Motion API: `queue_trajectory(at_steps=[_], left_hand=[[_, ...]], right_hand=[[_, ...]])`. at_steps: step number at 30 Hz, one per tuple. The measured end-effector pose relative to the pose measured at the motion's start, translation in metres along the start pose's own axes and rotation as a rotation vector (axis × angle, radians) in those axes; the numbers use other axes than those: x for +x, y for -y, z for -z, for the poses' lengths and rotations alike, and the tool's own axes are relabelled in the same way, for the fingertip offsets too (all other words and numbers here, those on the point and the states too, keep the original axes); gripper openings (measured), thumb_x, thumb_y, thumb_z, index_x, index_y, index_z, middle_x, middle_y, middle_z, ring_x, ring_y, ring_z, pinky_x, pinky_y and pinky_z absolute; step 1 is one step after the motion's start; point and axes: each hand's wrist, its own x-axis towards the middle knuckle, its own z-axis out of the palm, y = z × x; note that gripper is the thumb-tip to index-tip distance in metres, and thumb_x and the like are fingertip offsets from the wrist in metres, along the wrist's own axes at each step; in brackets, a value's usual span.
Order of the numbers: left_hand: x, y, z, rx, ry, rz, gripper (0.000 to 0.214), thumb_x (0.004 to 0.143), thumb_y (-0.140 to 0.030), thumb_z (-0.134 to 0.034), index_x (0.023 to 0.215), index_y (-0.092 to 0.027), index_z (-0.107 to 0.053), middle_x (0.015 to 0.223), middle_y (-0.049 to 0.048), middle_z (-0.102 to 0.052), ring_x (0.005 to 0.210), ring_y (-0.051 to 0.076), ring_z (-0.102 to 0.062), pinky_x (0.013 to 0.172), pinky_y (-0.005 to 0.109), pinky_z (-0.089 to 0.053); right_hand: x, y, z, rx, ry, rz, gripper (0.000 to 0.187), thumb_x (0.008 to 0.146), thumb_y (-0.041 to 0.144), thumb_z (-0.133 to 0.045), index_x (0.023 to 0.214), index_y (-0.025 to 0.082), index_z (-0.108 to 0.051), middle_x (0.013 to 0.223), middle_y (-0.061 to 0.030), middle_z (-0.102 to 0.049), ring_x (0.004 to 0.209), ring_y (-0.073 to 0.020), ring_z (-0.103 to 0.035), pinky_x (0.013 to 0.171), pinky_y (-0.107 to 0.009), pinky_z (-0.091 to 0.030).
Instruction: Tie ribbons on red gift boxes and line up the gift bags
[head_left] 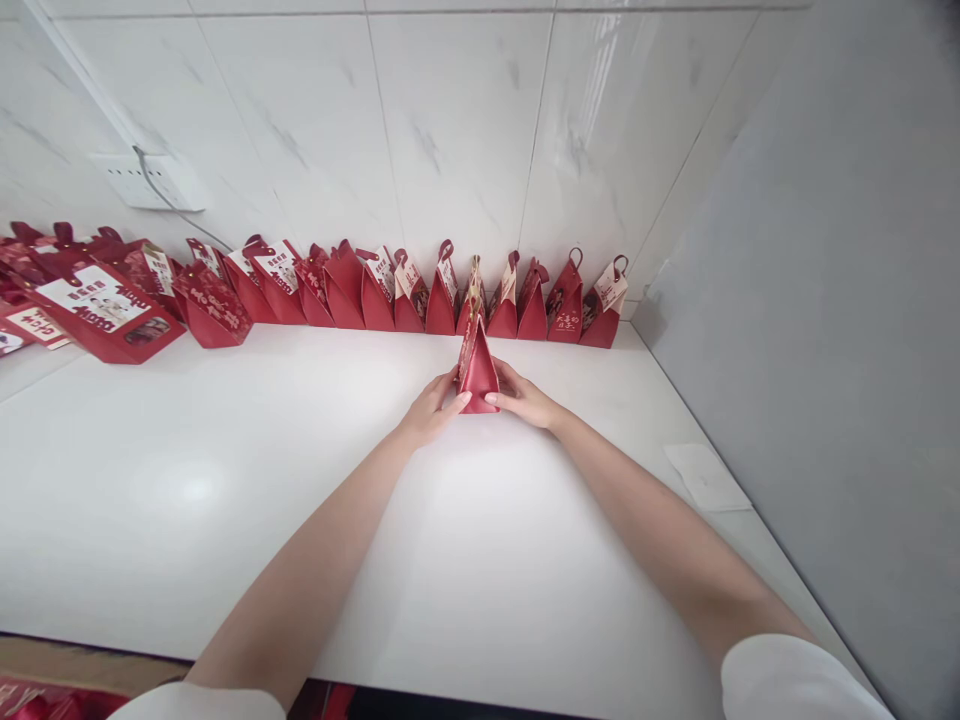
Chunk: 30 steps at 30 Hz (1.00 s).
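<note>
A red triangular gift box (478, 378) stands upright on the white tabletop, its plain folded end toward me. My left hand (435, 405) is closed against its left side, the thumb on the near face. On the opposite side, my right hand (527, 398) grips it the same way. The fingers behind the box are partly hidden. Just beyond it, a row of similar red gift boxes (440, 300) with loop handles lines the wall, some bearing white or cream printed panels.
More red boxes (112, 320) cluster at the left. A wall socket (150, 182) with a grey cable is above them. A grey panel (825, 300) bounds the right side, near a white sheet (706, 476). Red packaging (56, 700) lies below the front edge.
</note>
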Motion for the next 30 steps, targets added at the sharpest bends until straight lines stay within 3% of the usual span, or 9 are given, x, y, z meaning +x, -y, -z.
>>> queue_trajectory(at_steps=[13, 17, 20, 22, 25, 27, 30], left_hand=[[-0.002, -0.003, 0.000, -0.103, -0.022, 0.017, 0.064, 0.093, -0.059, -0.046, 0.145, -0.023, -0.047, 0.143, 0.0093, -0.054, 0.136, 0.030, -0.047, 0.115, 0.044, -0.035], [0.002, 0.005, 0.001, -0.324, -0.282, 0.077, 0.056, 0.096, -0.057, -0.038, 0.128, -0.016, -0.060, 0.128, 0.0095, -0.066, 0.122, 0.027, -0.058, 0.109, 0.041, -0.042], [0.008, 0.015, 0.003, -0.436, -0.402, 0.169, 0.045, 0.091, -0.046, -0.049, 0.126, -0.018, -0.058, 0.116, 0.0076, -0.070, 0.103, 0.025, -0.065, 0.095, 0.042, -0.051], [0.010, 0.020, 0.004, -0.482, -0.385, 0.186, 0.043, 0.086, -0.038, -0.054, 0.125, -0.020, -0.056, 0.116, 0.0062, -0.069, 0.097, 0.023, -0.067, 0.089, 0.040, -0.053], [0.010, 0.021, 0.004, -0.464, -0.365, 0.155, 0.040, 0.083, -0.035, -0.058, 0.120, -0.019, -0.059, 0.122, 0.0062, -0.067, 0.106, 0.023, -0.064, 0.095, 0.040, -0.051], [0.009, 0.018, 0.002, -0.503, -0.348, 0.170, 0.042, 0.088, -0.045, -0.053, 0.121, -0.019, -0.060, 0.124, 0.0071, -0.067, 0.113, 0.026, -0.062, 0.099, 0.042, -0.049], [0.005, 0.010, 0.000, -0.630, -0.253, 0.163, 0.061, 0.094, -0.064, -0.035, 0.131, -0.020, -0.056, 0.131, 0.0100, -0.064, 0.123, 0.029, -0.058, 0.104, 0.044, -0.047]], right_hand=[[0.001, -0.006, 0.002, -0.007, -0.017, -0.010, 0.084, 0.081, 0.058, -0.070, 0.151, 0.027, -0.034, 0.153, -0.0097, -0.042, 0.139, -0.0292, -0.043, 0.118, -0.050, -0.034], [0.005, -0.019, 0.007, 0.091, -0.165, -0.103, 0.090, 0.083, 0.072, -0.056, 0.154, 0.026, -0.025, 0.125, -0.0104, -0.063, 0.117, -0.0268, -0.061, 0.108, -0.050, -0.043], [0.009, -0.025, 0.009, 0.067, -0.246, -0.192, 0.088, 0.082, 0.072, -0.057, 0.150, 0.022, -0.033, 0.093, -0.0051, -0.067, 0.093, -0.0251, -0.066, 0.094, -0.047, -0.051], [0.009, -0.026, 0.008, -0.040, -0.259, -0.187, 0.082, 0.078, 0.069, -0.064, 0.142, 0.020, -0.046, 0.094, -0.0056, -0.065, 0.090, -0.0248, -0.064, 0.092, -0.046, -0.051], [0.007, -0.022, 0.006, -0.179, -0.295, -0.096, 0.065, 0.079, 0.066, -0.065, 0.128, 0.023, -0.060, 0.124, -0.0105, -0.057, 0.111, -0.0264, -0.058, 0.102, -0.044, -0.046], [0.006, -0.018, 0.005, -0.148, -0.235, -0.055, 0.056, 0.084, 0.065, -0.061, 0.122, 0.024, -0.062, 0.132, -0.0098, -0.054, 0.120, -0.0266, -0.055, 0.107, -0.044, -0.042], [0.005, -0.013, 0.004, -0.005, -0.112, -0.068, 0.049, 0.086, 0.064, -0.059, 0.112, 0.023, -0.061, 0.119, -0.0068, -0.065, 0.113, -0.0262, -0.059, 0.106, -0.046, -0.043]])
